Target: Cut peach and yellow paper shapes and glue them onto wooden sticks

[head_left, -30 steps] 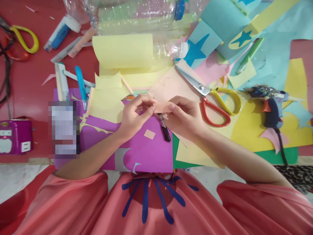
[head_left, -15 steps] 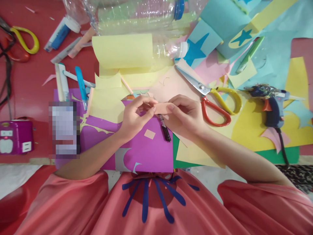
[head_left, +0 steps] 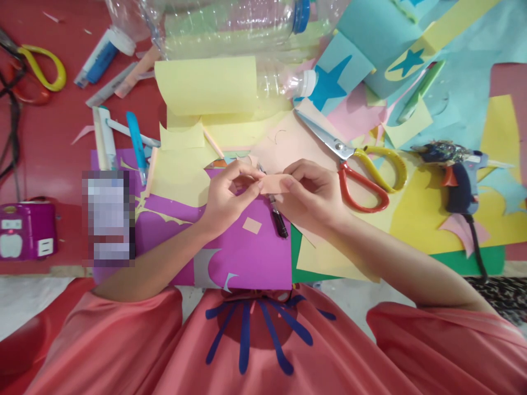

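Observation:
A small strip of peach paper [head_left: 275,184] is stretched between my hands above the purple sheet [head_left: 247,258]. My left hand [head_left: 233,195] pinches its left end between thumb and fingertips. The right end sits between the thumb and curled fingers of my right hand [head_left: 315,189]. Just below the strip lies a black pen [head_left: 279,218], its upper part passing behind the paper. A little peach rectangle [head_left: 252,225] rests on the purple sheet. To the right of my right hand are large scissors [head_left: 349,156] with red and yellow handles, blades apart.
Plastic bottles [head_left: 230,22] lie at the back, one wrapped in yellow paper [head_left: 208,85]. A glue gun [head_left: 461,178] is on the right over yellow paper. At left are a blurred-out phone [head_left: 108,216], a blue cutter [head_left: 136,145], a purple extension socket [head_left: 27,230] and more scissors [head_left: 41,66].
Hardly anything differs. Both hands keep hold of the peach strip in the same place, with only a very slight shift of the strip and fingers.

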Demonstrator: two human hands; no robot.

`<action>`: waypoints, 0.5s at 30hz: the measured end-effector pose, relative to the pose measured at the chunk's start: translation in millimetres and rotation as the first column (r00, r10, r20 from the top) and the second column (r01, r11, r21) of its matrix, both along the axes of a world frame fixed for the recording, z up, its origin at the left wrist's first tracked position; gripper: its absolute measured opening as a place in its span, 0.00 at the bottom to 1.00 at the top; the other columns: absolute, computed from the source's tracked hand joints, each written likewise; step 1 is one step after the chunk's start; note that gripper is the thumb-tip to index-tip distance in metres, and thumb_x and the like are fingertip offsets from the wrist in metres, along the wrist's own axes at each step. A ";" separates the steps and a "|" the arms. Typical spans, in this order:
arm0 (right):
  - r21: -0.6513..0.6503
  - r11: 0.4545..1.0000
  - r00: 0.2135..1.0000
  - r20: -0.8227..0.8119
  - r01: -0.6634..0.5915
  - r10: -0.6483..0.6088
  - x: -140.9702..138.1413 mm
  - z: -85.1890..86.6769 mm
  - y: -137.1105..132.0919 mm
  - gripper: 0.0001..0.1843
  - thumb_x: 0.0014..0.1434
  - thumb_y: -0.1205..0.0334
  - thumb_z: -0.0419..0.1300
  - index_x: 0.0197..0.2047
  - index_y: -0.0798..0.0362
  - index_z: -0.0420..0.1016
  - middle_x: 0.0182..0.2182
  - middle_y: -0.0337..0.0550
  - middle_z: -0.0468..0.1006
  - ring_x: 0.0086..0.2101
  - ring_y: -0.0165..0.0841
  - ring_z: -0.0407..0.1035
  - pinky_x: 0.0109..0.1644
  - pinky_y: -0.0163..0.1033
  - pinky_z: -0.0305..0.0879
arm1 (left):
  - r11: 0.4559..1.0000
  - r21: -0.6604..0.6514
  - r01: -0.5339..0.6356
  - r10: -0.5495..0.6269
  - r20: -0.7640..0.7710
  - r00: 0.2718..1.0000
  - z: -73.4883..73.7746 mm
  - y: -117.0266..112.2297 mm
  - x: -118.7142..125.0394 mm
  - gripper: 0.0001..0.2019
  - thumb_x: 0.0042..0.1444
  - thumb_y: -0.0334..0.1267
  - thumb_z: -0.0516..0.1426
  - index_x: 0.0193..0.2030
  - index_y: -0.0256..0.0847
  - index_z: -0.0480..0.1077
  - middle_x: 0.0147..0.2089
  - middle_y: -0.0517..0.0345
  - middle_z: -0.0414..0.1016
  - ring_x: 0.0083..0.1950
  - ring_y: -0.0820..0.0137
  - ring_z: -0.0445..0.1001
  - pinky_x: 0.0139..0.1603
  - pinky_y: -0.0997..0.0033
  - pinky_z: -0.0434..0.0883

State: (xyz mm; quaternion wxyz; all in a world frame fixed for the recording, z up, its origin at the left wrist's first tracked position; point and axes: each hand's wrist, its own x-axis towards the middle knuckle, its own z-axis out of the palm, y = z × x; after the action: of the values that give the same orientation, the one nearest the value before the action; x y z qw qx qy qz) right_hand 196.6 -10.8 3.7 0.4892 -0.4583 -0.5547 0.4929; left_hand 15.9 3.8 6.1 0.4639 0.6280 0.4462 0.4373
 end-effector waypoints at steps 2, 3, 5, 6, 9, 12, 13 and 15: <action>-0.018 1.000 1.000 -0.002 -0.003 0.003 -0.1 -0.4 -0.1 0.16 0.59 0.54 0.63 0.23 0.51 0.67 0.28 0.38 0.74 0.30 0.28 0.67 0.36 0.39 0.64 | 1.000 -0.001 0.003 -0.003 0.008 1.000 0.5 0.2 0.1 0.09 0.55 0.44 0.63 0.33 0.42 0.73 0.33 0.60 0.78 0.34 0.74 0.78 0.35 0.73 0.77; -0.028 1.000 1.000 -0.008 -0.005 0.005 -0.1 -0.9 -0.1 0.17 0.59 0.53 0.63 0.23 0.51 0.67 0.28 0.38 0.73 0.30 0.28 0.67 0.36 0.39 0.63 | 1.000 -0.004 0.005 -0.004 0.018 1.000 0.6 0.4 0.1 0.08 0.55 0.44 0.63 0.33 0.42 0.73 0.33 0.60 0.78 0.34 0.73 0.78 0.35 0.73 0.77; -0.057 0.998 0.999 -0.048 -0.011 0.008 0.0 -2.4 0.2 0.18 0.58 0.51 0.64 0.24 0.51 0.67 0.28 0.38 0.73 0.30 0.28 0.67 0.36 0.39 0.64 | 1.000 -0.010 0.002 -0.001 0.040 0.999 0.7 1.4 0.3 0.08 0.55 0.43 0.63 0.33 0.42 0.73 0.33 0.60 0.78 0.34 0.74 0.78 0.34 0.74 0.77; -0.078 0.997 0.997 -0.081 -0.017 0.010 0.1 -3.4 0.4 0.18 0.58 0.49 0.64 0.25 0.51 0.67 0.28 0.38 0.72 0.30 0.28 0.67 0.36 0.39 0.64 | 1.000 -0.013 -0.003 0.003 0.051 0.999 0.7 2.0 0.4 0.08 0.55 0.43 0.64 0.33 0.42 0.72 0.32 0.61 0.77 0.33 0.74 0.78 0.33 0.74 0.77; -0.143 0.989 0.983 -0.185 -0.045 0.018 0.7 -6.6 1.4 0.15 0.58 0.47 0.63 0.31 0.49 0.67 0.27 0.36 0.72 0.28 0.28 0.67 0.34 0.39 0.64 | 0.999 -0.031 -0.017 0.019 0.062 0.998 0.4 3.7 0.4 0.10 0.53 0.45 0.64 0.32 0.42 0.72 0.32 0.61 0.77 0.32 0.75 0.78 0.32 0.74 0.77; -0.181 0.981 0.975 -0.220 -0.069 0.028 1.3 -9.1 2.2 0.13 0.59 0.49 0.63 0.36 0.47 0.67 0.26 0.34 0.72 0.25 0.27 0.66 0.31 0.37 0.63 | 0.999 -0.040 -0.022 0.025 0.060 0.998 -0.1 4.4 0.2 0.10 0.52 0.45 0.65 0.31 0.42 0.71 0.31 0.62 0.77 0.32 0.75 0.78 0.32 0.74 0.77; -0.189 0.979 0.976 -0.217 -0.076 0.033 1.5 -9.6 2.3 0.12 0.59 0.50 0.63 0.36 0.48 0.68 0.25 0.34 0.72 0.24 0.27 0.66 0.30 0.37 0.62 | 0.999 -0.037 -0.023 0.025 0.062 0.998 -0.3 4.5 0.1 0.09 0.53 0.44 0.64 0.31 0.42 0.71 0.31 0.62 0.77 0.32 0.75 0.77 0.32 0.74 0.77; -0.207 0.975 0.977 -0.209 -0.080 0.036 1.8 -10.1 2.2 0.10 0.60 0.53 0.63 0.34 0.49 0.69 0.23 0.33 0.71 0.24 0.26 0.65 0.29 0.36 0.61 | 1.000 -0.026 -0.018 0.020 0.069 0.997 -0.8 4.6 -0.1 0.09 0.53 0.43 0.65 0.31 0.42 0.72 0.31 0.62 0.77 0.32 0.75 0.77 0.32 0.75 0.77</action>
State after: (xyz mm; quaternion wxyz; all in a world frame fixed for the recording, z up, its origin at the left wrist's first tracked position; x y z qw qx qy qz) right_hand 198.3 -8.6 -6.5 0.4767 -0.4388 -0.4586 0.6082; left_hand 15.9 8.4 5.4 0.4826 0.6025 0.4414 0.4575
